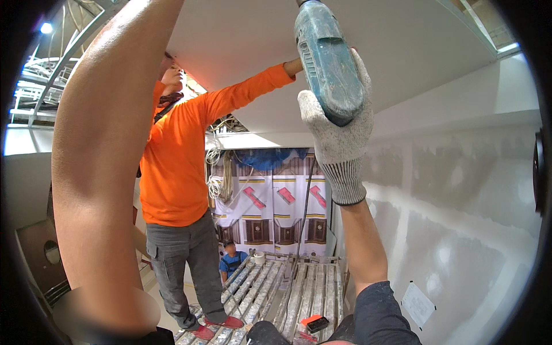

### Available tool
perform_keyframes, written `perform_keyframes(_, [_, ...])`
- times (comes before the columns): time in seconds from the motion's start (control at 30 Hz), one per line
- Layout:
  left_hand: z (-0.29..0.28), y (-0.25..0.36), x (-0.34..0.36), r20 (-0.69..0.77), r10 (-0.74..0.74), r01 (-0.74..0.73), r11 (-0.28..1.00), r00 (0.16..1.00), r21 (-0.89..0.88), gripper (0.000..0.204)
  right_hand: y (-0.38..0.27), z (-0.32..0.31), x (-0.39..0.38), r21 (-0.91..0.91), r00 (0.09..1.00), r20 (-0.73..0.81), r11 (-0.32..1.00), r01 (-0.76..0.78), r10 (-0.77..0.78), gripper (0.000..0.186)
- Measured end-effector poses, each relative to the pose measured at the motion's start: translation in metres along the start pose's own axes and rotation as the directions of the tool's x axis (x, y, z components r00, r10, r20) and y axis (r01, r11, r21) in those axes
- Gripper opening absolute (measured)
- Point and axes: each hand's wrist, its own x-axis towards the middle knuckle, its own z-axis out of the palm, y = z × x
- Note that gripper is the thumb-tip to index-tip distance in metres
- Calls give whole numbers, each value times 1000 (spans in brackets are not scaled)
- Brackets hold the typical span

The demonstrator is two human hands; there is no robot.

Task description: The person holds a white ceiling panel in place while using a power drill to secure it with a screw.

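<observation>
My left forearm point(98, 155) rises steeply along the left side and leaves the top edge, so its hand is out of sight. My right hand point(339, 138), in a grey knit glove with a dark-striped cuff, grips a dusty teal power tool point(328, 69) raised toward the white ceiling board point(414, 52). The tool's tip runs out at the top edge, so contact there cannot be made out. A co-worker in an orange long-sleeved top point(175, 167) reaches up with one arm, whose hand is partly hidden behind the tool.
The co-worker stands on paint-spattered scaffold planks point(328, 276). A black object point(317, 325) lies there. Another person point(233, 264) in blue is lower behind. A patched wall point(448, 201) runs along the right. Open metal framing point(52, 86) fills the upper left; cables point(214, 172) hang by printed sheeting point(270, 201).
</observation>
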Motion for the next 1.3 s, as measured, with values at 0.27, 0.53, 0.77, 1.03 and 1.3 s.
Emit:
perform_keyframes(0.27, [-5,10,-9,32,14,-14,1000,999,6,72,31,23,26,-172,956,-99,951,257,-276,93])
perform_keyframes(0.53, [-10,8,0,46,29,-33,995,999,89,71,22,39,43,-154,955,-46,947,282,-292,87])
perform_keyframes(0.77, [-6,4,3,66,34,-43,991,997,129,71,18,52,50,-246,937,-7,908,338,-350,88])
perform_keyframes(1.03, [-3,1,10,72,46,-57,986,996,155,71,12,60,54,-308,927,5,881,359,-376,87])
perform_keyframes(1.3, [4,1,13,80,52,-66,982,995,176,71,9,59,54,-224,956,-43,935,275,-291,87])
